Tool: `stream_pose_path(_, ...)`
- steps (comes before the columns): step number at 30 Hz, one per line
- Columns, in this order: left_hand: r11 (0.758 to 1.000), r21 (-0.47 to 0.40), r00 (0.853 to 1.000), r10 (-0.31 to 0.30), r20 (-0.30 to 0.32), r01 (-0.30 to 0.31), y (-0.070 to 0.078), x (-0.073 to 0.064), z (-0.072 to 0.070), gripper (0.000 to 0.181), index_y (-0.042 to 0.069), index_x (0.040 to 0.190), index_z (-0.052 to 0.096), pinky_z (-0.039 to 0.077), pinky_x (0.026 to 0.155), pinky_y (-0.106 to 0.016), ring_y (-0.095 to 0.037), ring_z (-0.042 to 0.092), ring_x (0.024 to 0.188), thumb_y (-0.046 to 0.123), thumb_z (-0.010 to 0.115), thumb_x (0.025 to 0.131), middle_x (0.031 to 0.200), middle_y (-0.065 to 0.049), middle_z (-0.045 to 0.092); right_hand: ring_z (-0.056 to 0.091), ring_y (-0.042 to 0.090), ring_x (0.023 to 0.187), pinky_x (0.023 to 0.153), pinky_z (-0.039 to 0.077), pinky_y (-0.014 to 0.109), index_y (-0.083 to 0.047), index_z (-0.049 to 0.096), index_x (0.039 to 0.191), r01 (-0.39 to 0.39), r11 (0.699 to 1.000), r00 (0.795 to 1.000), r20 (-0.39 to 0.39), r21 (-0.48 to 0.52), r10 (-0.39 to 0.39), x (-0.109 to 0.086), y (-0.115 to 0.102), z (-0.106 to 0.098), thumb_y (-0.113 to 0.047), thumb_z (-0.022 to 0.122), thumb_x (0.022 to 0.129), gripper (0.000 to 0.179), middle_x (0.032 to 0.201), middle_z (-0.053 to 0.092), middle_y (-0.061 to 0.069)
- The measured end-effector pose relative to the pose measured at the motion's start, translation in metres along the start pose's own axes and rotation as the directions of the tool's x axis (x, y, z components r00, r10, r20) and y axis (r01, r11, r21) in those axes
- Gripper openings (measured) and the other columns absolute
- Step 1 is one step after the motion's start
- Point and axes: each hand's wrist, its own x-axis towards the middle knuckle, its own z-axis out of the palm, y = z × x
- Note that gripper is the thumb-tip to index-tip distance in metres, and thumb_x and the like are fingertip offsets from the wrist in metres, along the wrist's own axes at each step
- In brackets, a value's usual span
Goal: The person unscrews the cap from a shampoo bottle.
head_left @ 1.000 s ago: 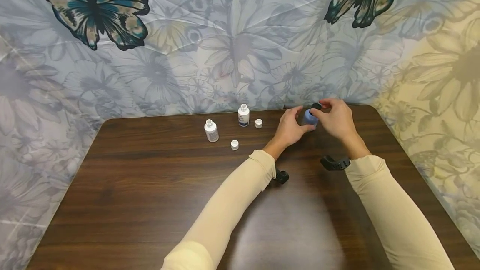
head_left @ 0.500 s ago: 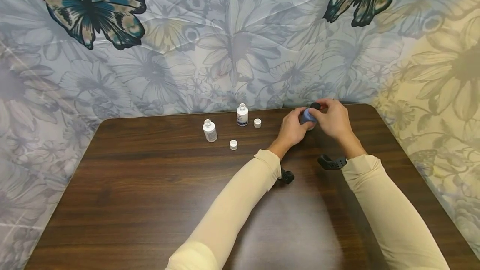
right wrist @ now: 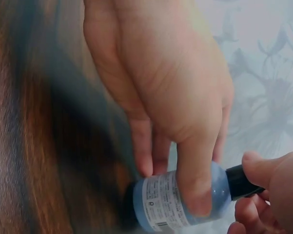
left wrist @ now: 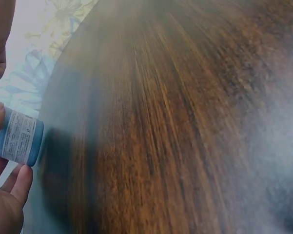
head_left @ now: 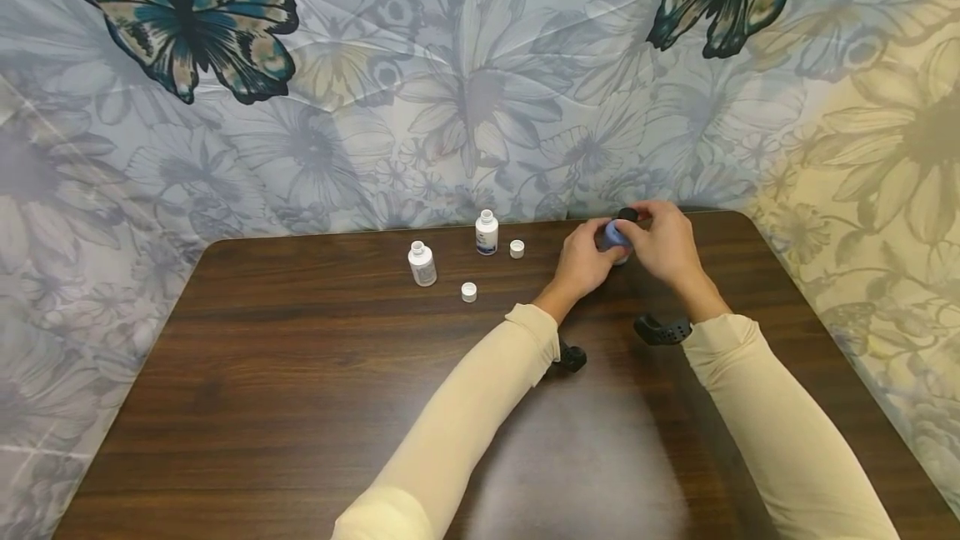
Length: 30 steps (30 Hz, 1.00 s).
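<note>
A small blue bottle (head_left: 615, 233) with a white printed label and a black cap (right wrist: 240, 182) is near the table's back edge, right of centre. My left hand (head_left: 581, 261) grips its body between thumb and fingers. My right hand (head_left: 666, 247) pinches the black cap between thumb and fingers. In the right wrist view, my left thumb lies across the bottle's label (right wrist: 158, 200), which shows a barcode. The cap is still at the bottle's neck. In the left wrist view, only the base end of the bottle (left wrist: 19, 136) shows.
Left of my hands stand two white bottles without caps, one farther back (head_left: 487, 233) and one nearer (head_left: 422, 265). Two white caps lie beside them, one at the back (head_left: 517, 249) and one in front (head_left: 468, 292). Behind the brown table (head_left: 300, 373) hangs a butterfly-and-flower cloth (head_left: 480, 90).
My left fingers have closed in around the blue bottle, which has shifted slightly left. My right hand has moved a little left with the cap. The white bottles and caps stay put.
</note>
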Motion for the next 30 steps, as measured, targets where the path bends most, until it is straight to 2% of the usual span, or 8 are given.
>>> stream_pose_path(3,1.0,-0.003,0.999,0.023,-0.027,-0.023,0.0,-0.004,-0.004,0.059,0.019,0.14,0.058,0.051,0.086,-0.02,-0.011,0.06,0.105,0.044,0.077,0.09,0.122,0.003,0.062,0.056,0.048,0.114,0.095,0.045,0.061,0.008,0.062,0.131,0.023,1.0,1.0,-0.018,0.007,-0.022,-0.002,-0.007,-0.001,-0.025,0.067,0.099,0.046,0.123,0.061,0.032)
stream_pose_path(7,0.998,-0.024,0.996,0.061,-0.06,-0.062,-0.001,-0.012,-0.011,0.063,0.019,0.138,0.058,0.049,0.084,-0.018,-0.01,0.057,0.104,0.047,0.08,0.087,0.121,0.002,0.059,0.062,0.046,0.104,0.087,0.049,0.058,0.009,0.063,0.129,0.079,0.997,0.996,-0.035,0.015,-0.078,-0.008,-0.018,-0.003,-0.026,0.069,0.098,0.046,0.119,0.063,0.032)
stream_pose_path(12,0.99,-0.1,0.994,0.092,-0.065,-0.098,-0.006,-0.027,-0.019,0.065,0.02,0.14,0.057,0.051,0.088,-0.018,-0.012,0.058,0.109,0.046,0.081,0.086,0.122,0.001,0.058,0.065,0.04,0.092,0.074,0.052,0.045,0.008,0.063,0.129,0.122,0.992,0.992,-0.029,0.022,-0.121,-0.019,-0.03,-0.006,-0.025,0.069,0.098,0.045,0.116,0.064,0.028)
stream_pose_path(15,0.986,-0.113,0.991,0.116,-0.073,-0.124,-0.01,-0.035,-0.024,0.065,0.02,0.14,0.057,0.052,0.089,-0.018,-0.013,0.061,0.112,0.045,0.082,0.085,0.123,0.0,0.06,0.064,0.036,0.088,0.071,0.049,0.036,0.006,0.064,0.129,0.133,0.991,0.991,-0.029,0.031,-0.132,-0.027,-0.035,-0.004,-0.024,0.07,0.098,0.044,0.114,0.064,0.026)
stream_pose_path(23,0.967,-0.136,0.965,0.187,-0.184,-0.213,-0.009,-0.053,-0.044,0.055,0.013,0.128,0.065,0.053,0.087,-0.016,-0.017,0.066,0.108,0.031,0.087,0.082,0.117,-0.004,0.065,0.059,0.027,0.08,0.067,0.045,0.025,0.001,0.068,0.125,0.169,0.981,0.983,-0.085,0.093,-0.161,-0.041,-0.057,0.005,-0.026,0.071,0.097,0.039,0.11,0.064,0.02)
stream_pose_path(30,0.953,-0.183,0.959,0.206,-0.196,-0.242,-0.011,-0.066,-0.062,0.057,0.012,0.133,0.066,0.057,0.088,-0.021,-0.017,0.067,0.109,0.028,0.087,0.082,0.12,-0.006,0.064,0.058,0.024,0.078,0.065,0.044,0.023,-0.003,0.069,0.123,0.177,0.976,0.98,-0.112,0.129,-0.162,-0.05,-0.078,0.009,-0.028,0.073,0.095,0.038,0.106,0.064,0.016)
